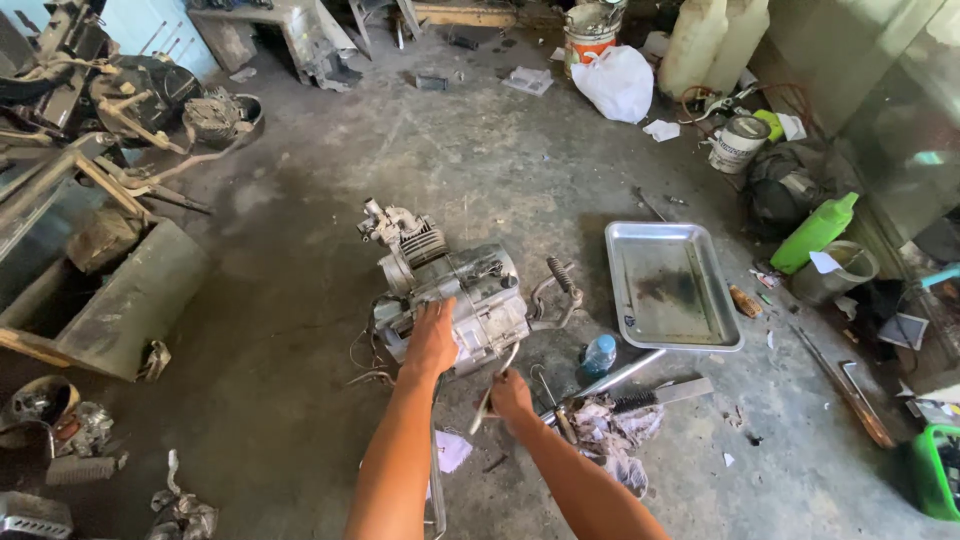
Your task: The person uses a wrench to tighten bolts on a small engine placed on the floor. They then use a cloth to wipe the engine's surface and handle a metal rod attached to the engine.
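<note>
left hand (432,340) pressing flat, right hand (511,392) gripping

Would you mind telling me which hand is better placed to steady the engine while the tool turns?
Left. The left hand already rests flat on the engine, while the right hand grips the tool.

- The engine (450,290) sits on the floor (300,300), mid-room.
- The left hand (432,340) rests on its near side; the right hand (511,393) is just beside, at a rod (495,385).
- A tray (672,285) lies to the right.
- A small bottle (599,354) stands between engine and tray.
- Rags (610,430) lie near the right hand.
</note>
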